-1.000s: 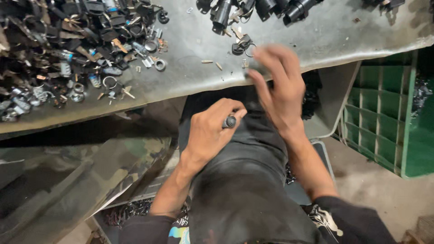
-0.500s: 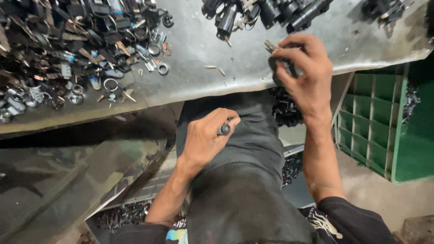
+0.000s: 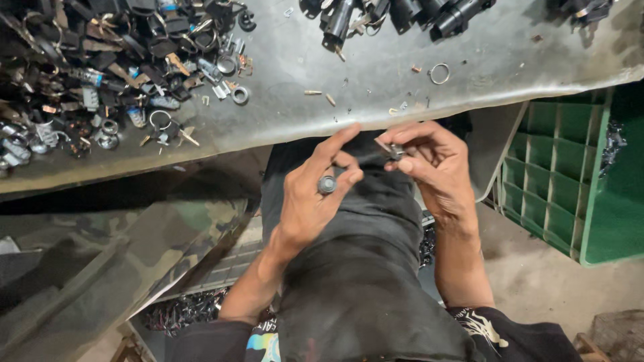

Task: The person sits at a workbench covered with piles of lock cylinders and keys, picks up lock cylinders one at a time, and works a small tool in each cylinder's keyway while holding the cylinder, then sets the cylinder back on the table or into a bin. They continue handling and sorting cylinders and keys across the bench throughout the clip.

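The left hand [image 3: 312, 201] pinches a small round metal cylinder [image 3: 327, 184] between thumb and bent fingers, with the forefinger stretched out toward the right hand [image 3: 433, 164], whose fingertips grip a small metal part [image 3: 392, 151] just beside that forefinger; both hands hover over the dark-trousered lap, just below the table [image 3: 376, 74] edge. On the grey metal table, a heap of keys [image 3: 94, 67] and rings lies at the left, dark lock bodies [image 3: 396, 13] line the far edge, and 1 loose ring [image 3: 439, 74] rests near the middle. A green crate [image 3: 563, 167] stands on the floor to the right, well apart from the hands.
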A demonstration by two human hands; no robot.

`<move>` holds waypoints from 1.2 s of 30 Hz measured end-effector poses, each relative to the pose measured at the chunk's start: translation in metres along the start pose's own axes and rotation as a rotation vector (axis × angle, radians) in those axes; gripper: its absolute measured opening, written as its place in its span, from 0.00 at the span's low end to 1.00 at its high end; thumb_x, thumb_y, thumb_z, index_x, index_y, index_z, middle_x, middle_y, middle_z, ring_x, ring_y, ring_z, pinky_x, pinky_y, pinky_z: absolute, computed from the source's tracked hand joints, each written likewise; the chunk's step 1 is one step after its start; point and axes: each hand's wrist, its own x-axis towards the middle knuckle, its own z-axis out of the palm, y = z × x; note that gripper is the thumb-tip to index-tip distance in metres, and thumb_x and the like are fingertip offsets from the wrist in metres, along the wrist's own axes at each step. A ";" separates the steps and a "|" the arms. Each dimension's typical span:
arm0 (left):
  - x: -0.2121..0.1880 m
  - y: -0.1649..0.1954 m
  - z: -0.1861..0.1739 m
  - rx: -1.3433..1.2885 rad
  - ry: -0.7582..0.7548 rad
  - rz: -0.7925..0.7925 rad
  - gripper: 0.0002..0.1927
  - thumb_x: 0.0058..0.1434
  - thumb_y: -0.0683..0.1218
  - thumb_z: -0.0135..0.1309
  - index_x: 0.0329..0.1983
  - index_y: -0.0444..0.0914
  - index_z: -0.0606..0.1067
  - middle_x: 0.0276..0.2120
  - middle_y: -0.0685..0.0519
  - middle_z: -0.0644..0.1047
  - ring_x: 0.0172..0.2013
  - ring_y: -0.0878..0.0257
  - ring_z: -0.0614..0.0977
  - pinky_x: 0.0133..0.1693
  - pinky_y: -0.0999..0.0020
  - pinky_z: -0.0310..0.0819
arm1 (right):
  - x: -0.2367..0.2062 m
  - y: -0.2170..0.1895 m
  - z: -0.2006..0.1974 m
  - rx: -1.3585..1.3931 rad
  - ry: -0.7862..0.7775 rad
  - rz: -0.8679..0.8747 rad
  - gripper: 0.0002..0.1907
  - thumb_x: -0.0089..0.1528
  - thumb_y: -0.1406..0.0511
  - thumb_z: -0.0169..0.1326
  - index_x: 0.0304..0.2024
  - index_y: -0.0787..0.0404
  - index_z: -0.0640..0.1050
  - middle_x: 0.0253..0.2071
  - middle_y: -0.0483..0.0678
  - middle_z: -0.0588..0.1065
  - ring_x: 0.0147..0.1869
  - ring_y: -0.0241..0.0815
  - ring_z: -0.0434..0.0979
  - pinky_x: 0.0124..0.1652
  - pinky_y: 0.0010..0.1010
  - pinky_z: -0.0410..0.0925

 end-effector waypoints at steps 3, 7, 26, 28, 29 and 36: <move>0.002 0.001 0.000 0.082 0.003 0.070 0.25 0.65 0.40 0.61 0.65 0.38 0.71 0.34 0.53 0.77 0.30 0.67 0.72 0.36 0.74 0.72 | -0.003 0.010 -0.002 -0.034 -0.022 0.078 0.16 0.61 0.75 0.62 0.51 0.69 0.77 0.54 0.56 0.77 0.59 0.44 0.80 0.55 0.34 0.77; 0.004 -0.002 0.001 0.101 0.041 0.198 0.12 0.68 0.39 0.60 0.54 0.37 0.75 0.38 0.51 0.78 0.38 0.67 0.80 0.41 0.73 0.74 | -0.002 0.014 -0.006 -0.168 -0.085 0.035 0.19 0.60 0.76 0.63 0.53 0.69 0.77 0.54 0.54 0.76 0.59 0.42 0.77 0.58 0.33 0.73; -0.003 -0.027 0.006 -0.274 0.170 -0.084 0.08 0.71 0.45 0.57 0.44 0.34 0.74 0.33 0.54 0.82 0.25 0.77 0.65 0.27 0.80 0.58 | -0.009 0.062 0.000 0.221 0.165 0.016 0.05 0.66 0.72 0.61 0.44 0.67 0.79 0.43 0.48 0.74 0.45 0.39 0.75 0.46 0.30 0.69; 0.001 -0.029 0.001 -0.617 0.192 -0.169 0.08 0.71 0.46 0.54 0.43 0.36 0.73 0.32 0.53 0.80 0.20 0.77 0.64 0.23 0.79 0.57 | -0.004 0.050 0.011 -0.076 0.108 -0.001 0.09 0.68 0.70 0.60 0.49 0.69 0.79 0.45 0.51 0.76 0.47 0.42 0.75 0.49 0.32 0.70; 0.004 -0.030 -0.003 -0.788 0.195 -0.207 0.08 0.71 0.47 0.53 0.43 0.36 0.72 0.32 0.53 0.79 0.18 0.77 0.63 0.21 0.79 0.57 | -0.002 0.039 0.017 -0.312 0.077 -0.030 0.13 0.67 0.69 0.60 0.53 0.68 0.79 0.48 0.53 0.78 0.50 0.45 0.78 0.53 0.33 0.71; 0.021 -0.021 -0.015 -1.369 0.175 -0.358 0.07 0.72 0.47 0.49 0.42 0.39 0.69 0.36 0.56 0.75 0.17 0.74 0.61 0.18 0.78 0.54 | 0.033 -0.045 0.064 0.864 -0.288 -0.006 0.44 0.66 0.49 0.56 0.75 0.64 0.56 0.75 0.63 0.61 0.67 0.60 0.70 0.60 0.48 0.66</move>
